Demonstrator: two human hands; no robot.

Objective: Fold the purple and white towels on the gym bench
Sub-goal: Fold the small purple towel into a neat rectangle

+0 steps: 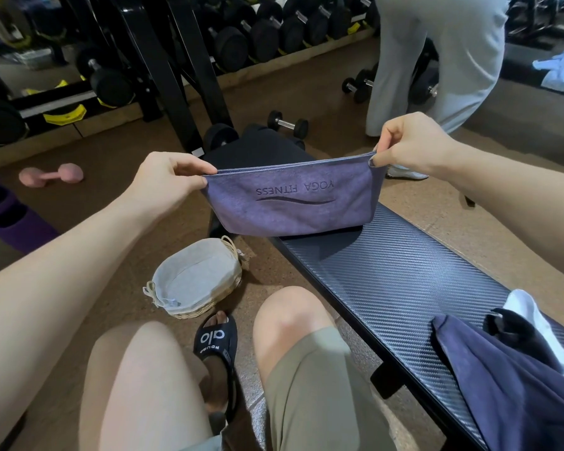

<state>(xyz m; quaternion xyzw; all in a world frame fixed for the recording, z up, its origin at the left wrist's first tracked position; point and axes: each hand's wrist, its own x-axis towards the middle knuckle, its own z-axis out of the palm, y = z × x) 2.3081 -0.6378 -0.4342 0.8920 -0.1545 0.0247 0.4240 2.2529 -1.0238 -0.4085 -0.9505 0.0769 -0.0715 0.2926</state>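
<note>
A purple towel (pixel 293 203) with upside-down "YOGA FITNESS" lettering hangs folded above the far part of the black gym bench (pixel 404 271), its lower fold touching the pad. My left hand (pixel 166 183) pinches its top left corner. My right hand (pixel 407 146) pinches the top right corner. The top edge is stretched taut between them. At the bench's near right end lies a heap with a dark purple towel (pixel 508 379), a white towel (pixel 528 317) and a black piece of cloth (pixel 508 327) partly on top.
A cloth-lined wicker basket (pixel 196 281) sits on the floor left of the bench, beside my knees and sandal. A person in light trousers (pixel 437 60) stands beyond the bench. Dumbbells (pixel 287 123), a pink one (pixel 49 174), and a rack fill the background.
</note>
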